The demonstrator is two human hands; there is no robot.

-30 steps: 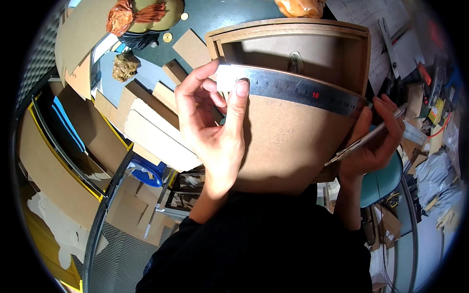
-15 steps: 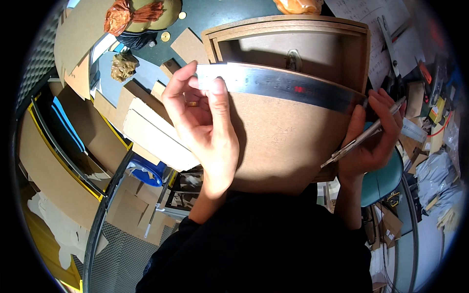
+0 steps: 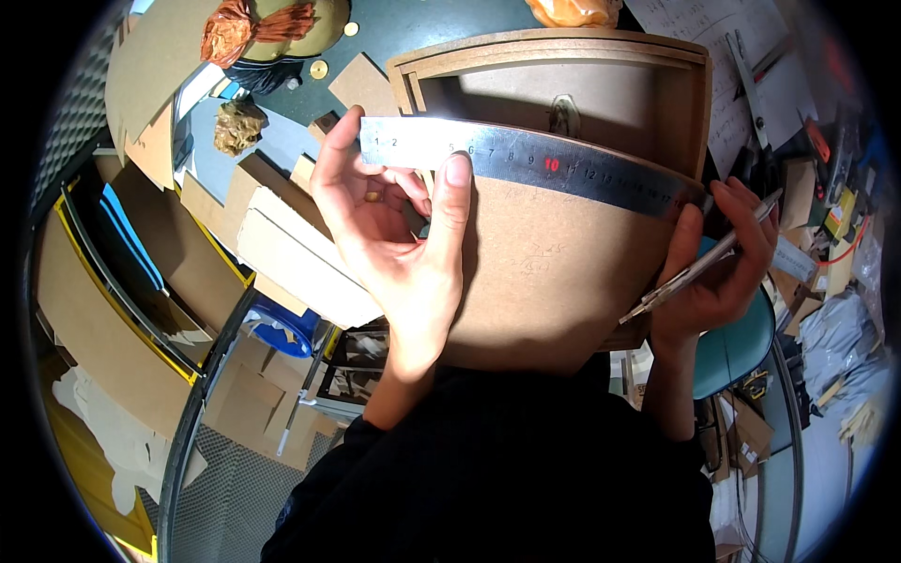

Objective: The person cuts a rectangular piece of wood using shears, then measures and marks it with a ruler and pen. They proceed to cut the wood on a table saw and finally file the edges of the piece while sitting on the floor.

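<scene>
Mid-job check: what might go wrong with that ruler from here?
The ruler might slip or twist: its left end juts past the brown board, steadied by the left hand. The right hand also grips a slim tool, whose tip could mark the board.

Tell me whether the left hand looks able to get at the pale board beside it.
Probably yes: nothing visible blocks the way to the pale board, but the left hand holds the metal ruler and likely must let go first.
</scene>
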